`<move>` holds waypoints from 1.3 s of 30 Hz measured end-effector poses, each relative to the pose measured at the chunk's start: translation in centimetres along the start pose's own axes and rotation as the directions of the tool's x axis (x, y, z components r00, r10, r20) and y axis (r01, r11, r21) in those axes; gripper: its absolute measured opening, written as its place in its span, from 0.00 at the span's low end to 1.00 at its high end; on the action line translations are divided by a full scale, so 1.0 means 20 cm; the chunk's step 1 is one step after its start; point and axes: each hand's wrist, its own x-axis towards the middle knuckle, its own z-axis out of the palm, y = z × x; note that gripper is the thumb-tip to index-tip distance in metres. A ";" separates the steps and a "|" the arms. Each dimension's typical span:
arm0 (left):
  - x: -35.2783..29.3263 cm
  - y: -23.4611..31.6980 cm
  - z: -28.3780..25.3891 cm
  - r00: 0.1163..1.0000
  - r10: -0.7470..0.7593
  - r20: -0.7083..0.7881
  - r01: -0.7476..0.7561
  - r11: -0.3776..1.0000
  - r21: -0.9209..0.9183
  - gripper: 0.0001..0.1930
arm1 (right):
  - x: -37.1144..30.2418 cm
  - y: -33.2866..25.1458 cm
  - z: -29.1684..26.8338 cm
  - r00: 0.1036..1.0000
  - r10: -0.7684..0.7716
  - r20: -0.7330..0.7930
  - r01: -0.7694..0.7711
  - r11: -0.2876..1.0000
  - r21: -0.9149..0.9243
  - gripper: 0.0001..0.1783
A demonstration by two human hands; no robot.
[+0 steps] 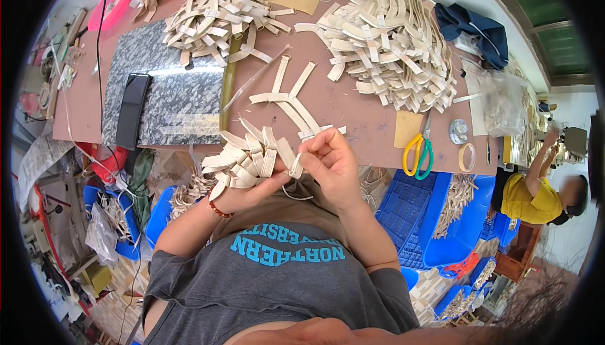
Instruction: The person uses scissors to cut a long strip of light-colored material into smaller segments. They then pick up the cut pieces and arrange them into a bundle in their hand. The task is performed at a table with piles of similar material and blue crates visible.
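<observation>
My left hand (252, 196), with a beaded bracelet at the wrist, is closed around a bunch of cream fabric straps (242, 159) at the table's near edge. Several straps fan out over its fingers and hide part of the palm. Thumb and fingers of my right hand (337, 170) pinch the folded end of one strap (295, 166) beside the bunch. A thin pale cord or narrow strip hangs under that end. Just beyond my hands, a branched piece of sewn strap (285, 98) lies flat on the brown table, its near end close to my right fingertips.
Two heaps of cream straps, left (217, 17) and right (391, 46), stand farther back. A black phone (133, 110) rests on a speckled stone slab (183, 96). Scissors (418, 155) and a tape roll (466, 156) lie right. Blue crates (406, 209) flank me; a person in yellow (532, 199) is farther right.
</observation>
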 end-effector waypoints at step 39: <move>0.38 0.25 -0.24 0.981 0.002 0.192 0.104 0.834 -0.541 0.08 | 0.07 -0.09 -0.37 0.991 -0.136 -0.003 0.130 0.935 0.329 0.03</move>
